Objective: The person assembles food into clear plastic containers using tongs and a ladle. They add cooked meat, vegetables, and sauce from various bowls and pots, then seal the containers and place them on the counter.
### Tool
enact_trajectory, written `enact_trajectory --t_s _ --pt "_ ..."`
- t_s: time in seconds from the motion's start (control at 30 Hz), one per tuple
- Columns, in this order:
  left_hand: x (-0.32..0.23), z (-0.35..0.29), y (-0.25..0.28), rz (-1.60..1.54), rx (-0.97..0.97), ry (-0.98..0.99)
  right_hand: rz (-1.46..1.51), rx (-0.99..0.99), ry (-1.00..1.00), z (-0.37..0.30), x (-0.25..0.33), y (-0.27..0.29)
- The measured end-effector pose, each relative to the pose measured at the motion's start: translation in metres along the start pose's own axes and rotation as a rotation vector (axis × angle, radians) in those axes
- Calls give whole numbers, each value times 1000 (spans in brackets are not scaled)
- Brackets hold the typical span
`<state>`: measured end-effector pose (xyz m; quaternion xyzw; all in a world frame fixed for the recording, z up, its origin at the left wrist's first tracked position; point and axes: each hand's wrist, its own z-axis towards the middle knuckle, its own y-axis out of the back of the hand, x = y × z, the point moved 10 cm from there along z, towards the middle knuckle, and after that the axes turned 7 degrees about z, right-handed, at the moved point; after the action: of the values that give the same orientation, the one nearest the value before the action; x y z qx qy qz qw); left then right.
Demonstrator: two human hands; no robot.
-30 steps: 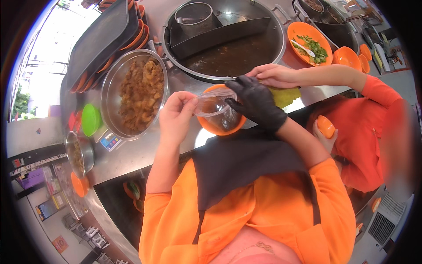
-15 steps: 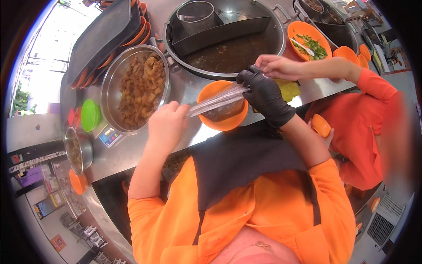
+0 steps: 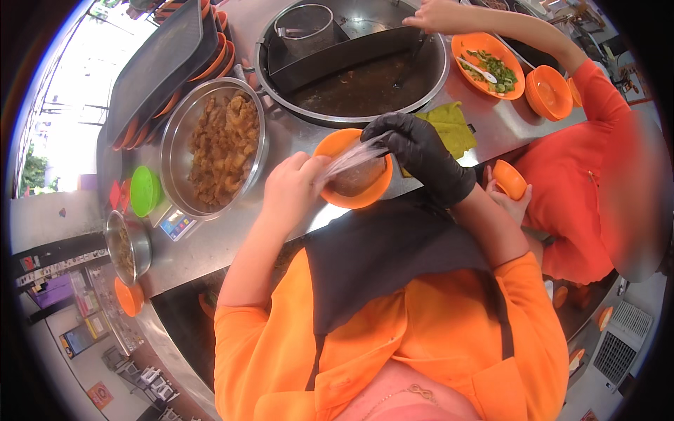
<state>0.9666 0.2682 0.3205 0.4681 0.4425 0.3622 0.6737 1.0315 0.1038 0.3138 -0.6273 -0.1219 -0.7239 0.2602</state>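
Observation:
A bunched length of clear plastic, which looks like a bag [image 3: 349,160], stretches between my two hands above an orange bowl [image 3: 359,201]. My bare left hand [image 3: 289,191] pinches one end at the bowl's left side. On the other end, by the bowl's right rim, the black-gloved fingers of my right hand [image 3: 425,156] are closed. Something brown and glossy lies in the bowl below the plastic; I cannot tell whether it is inside the bag.
Left stand a steel basin [image 3: 261,144] of brown food pieces, a green bowl [image 3: 144,191] and a scale [image 3: 177,223]. Behind is a large divided pot [image 3: 351,121] of dark broth. At right, a co-worker's arm [image 3: 519,27] reaches over it; their other hand holds an orange bowl [image 3: 509,180].
My hands have come closer together, so the plastic between them is shorter and bunched. The co-worker's hand has moved from beside my glove up and away to the pot's far right edge.

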Motion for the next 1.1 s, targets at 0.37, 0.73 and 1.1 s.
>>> enact_trajectory --t_s 0.37,0.73,1.1 --pt "4 26 -23 -946 137 316 -345 4 317 19 40 -33" --pt "-9 55 5 -571 188 179 -148 243 -56 3 -74 -61" --pt "-38 54 16 -240 95 26 100 44 131 3 -160 -60"
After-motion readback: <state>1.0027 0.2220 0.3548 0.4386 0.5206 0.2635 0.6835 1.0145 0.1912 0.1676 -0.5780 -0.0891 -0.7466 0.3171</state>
